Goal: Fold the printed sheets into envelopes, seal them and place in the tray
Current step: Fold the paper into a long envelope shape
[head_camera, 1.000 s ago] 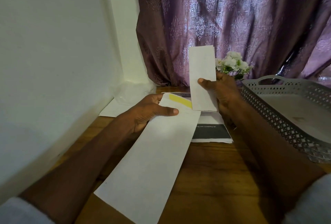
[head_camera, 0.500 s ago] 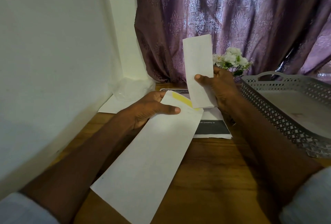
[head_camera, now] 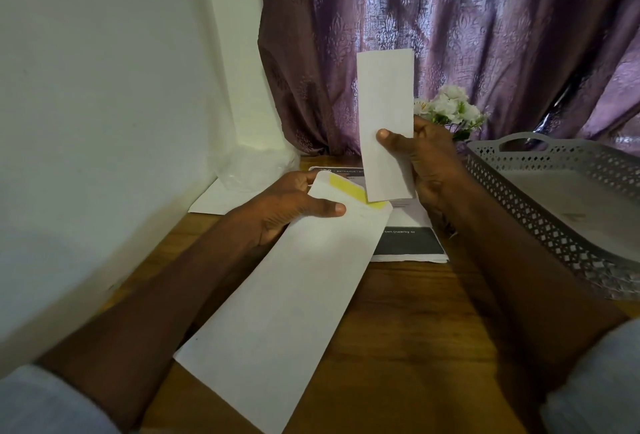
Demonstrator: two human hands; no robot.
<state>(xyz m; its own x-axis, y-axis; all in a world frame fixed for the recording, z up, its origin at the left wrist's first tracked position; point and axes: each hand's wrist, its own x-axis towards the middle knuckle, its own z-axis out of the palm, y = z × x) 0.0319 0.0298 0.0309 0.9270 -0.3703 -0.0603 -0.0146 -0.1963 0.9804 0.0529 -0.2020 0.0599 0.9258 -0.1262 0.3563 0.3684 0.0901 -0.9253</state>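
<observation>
Envelope (head_camera: 277, 302): long, white, flat paper, held slanted above the desk (head_camera: 415, 347). Flap end is up and away from the person, with a yellow adhesive strip (head_camera: 349, 189) showing; the near corner hangs over the desk's front area. Free air all round its long edges.

Folded sheet (head_camera: 386, 121): narrow white rectangle, upright, just above the envelope's flap end; its bottom edge overlaps the yellow strip in view. Can't tell if they touch.

Left hand (head_camera: 287, 208) pinches the envelope near the flap, thumb on top, fingers curled under. Right hand (head_camera: 429, 159) pinches the folded sheet low down, thumb across the front, fingers behind.

Beyond the envelope, flat on the wood-grain desk: printed sheets (head_camera: 408, 243), white with a dark band, partly hidden by the envelope and the hand.

Right of the envelope: grey perforated plastic tray (head_camera: 540, 222), lattice walls, handle cut-out, sitting at the desk's right side, well apart from the envelope.

Left of the envelope: plain white wall (head_camera: 104, 121) close by, tight room that side. More white paper (head_camera: 214, 203) and a clear plastic wrap (head_camera: 252, 170) in that corner.

Behind: purple patterned curtain (head_camera: 450, 35), white flowers (head_camera: 450, 109) beside the right hand.
</observation>
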